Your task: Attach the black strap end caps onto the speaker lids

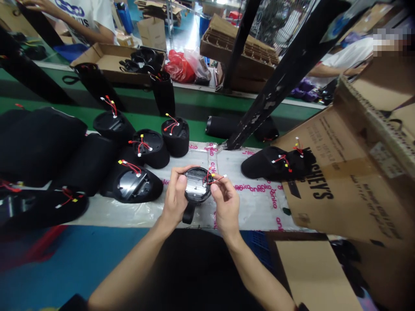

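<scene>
A black round speaker housing with a shiny inner face is in front of me, a dark strap hanging below it. My left hand is closed round its left side, thumb on the rim. At the right rim my right hand has its thumb and fingers pinched on thin red wires with small white and yellow plugs. Whether those fingertips also press the rim is hard to tell. Left of my hands stands another black housing with wires sticking up from its open end.
Several more black housings crowd the bench's left side; a pair lies to the right. A large carton borders the right. A black slanted post rises from the plastic-covered bench. Beyond the green belt, people work.
</scene>
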`<control>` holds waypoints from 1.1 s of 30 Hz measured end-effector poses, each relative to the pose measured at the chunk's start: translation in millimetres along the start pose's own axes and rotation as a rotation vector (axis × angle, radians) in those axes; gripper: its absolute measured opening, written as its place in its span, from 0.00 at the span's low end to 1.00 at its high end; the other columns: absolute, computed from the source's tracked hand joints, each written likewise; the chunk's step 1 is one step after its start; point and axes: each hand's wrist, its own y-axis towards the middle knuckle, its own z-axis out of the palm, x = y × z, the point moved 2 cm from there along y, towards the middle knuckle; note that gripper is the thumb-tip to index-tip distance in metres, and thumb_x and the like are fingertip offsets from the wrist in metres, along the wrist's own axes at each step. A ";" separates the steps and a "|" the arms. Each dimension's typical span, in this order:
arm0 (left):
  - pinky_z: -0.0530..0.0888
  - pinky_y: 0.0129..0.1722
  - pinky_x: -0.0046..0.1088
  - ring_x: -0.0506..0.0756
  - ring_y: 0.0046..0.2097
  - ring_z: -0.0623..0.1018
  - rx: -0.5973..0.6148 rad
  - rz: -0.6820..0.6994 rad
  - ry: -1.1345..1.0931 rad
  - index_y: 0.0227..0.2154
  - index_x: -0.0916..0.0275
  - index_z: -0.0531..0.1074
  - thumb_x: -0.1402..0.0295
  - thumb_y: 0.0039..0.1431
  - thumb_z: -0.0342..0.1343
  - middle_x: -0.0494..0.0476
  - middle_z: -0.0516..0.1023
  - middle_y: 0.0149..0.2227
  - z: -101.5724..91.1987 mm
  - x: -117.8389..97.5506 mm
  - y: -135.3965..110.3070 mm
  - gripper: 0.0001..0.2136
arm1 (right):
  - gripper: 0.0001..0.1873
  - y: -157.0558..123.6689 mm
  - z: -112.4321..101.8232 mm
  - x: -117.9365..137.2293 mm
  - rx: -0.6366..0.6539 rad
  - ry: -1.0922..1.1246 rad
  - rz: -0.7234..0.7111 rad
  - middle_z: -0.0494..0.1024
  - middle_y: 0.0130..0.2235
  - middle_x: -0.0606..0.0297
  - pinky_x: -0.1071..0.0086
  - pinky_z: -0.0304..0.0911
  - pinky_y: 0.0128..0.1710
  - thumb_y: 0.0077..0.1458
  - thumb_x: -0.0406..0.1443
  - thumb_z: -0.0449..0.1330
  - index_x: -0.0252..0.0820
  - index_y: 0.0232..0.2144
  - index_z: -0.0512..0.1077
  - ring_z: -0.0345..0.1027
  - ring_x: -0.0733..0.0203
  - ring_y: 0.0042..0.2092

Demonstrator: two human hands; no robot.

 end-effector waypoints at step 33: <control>0.79 0.57 0.40 0.63 0.58 0.82 -0.034 0.006 0.069 0.57 0.62 0.76 0.57 0.77 0.39 0.64 0.84 0.57 -2.0 -0.3 -0.3 0.24 | 0.42 21.5 -33.3 -2.4 0.427 -0.292 -0.442 0.79 0.66 0.60 0.46 0.69 0.71 0.57 0.33 0.73 0.55 0.72 0.69 0.72 0.46 0.67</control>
